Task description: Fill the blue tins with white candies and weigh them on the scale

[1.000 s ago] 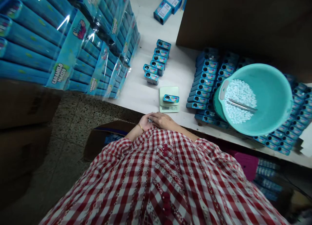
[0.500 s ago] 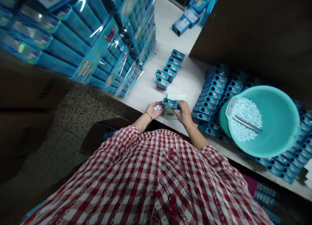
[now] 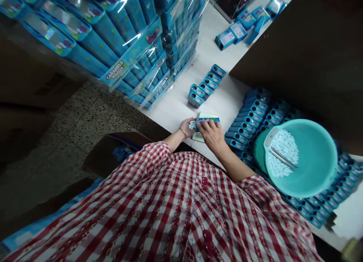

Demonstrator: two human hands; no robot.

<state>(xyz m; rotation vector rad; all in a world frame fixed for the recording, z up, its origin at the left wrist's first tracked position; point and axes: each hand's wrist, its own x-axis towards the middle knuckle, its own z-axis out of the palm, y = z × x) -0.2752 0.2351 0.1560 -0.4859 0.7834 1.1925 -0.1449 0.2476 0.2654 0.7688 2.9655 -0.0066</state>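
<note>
A white tabletop runs over a speckled floor, with brown cartons at the left and a dark brown panel standing along its far right side. On the tabletop's left side rise plastic-wrapped packs lettered "Caramelo Macizo". Toward the far edge, loose blue boxes lie near a dark carton.

Close to the right end, a turquoise tub sits among rows of small boxes; white pieces lie in it beneath a metal utensil. A smaller group of upright boxes stands between the packs and those rows, showing dark round openings on top.

By the front edge, a pale green scale is partly covered by the hands. The right hand, fingers bent over it, grips a blue box above the scale; whether they touch cannot be told. The left hand lies palm up, unclenched, with a few white candies on it, its fingertips hidden by that box.
</note>
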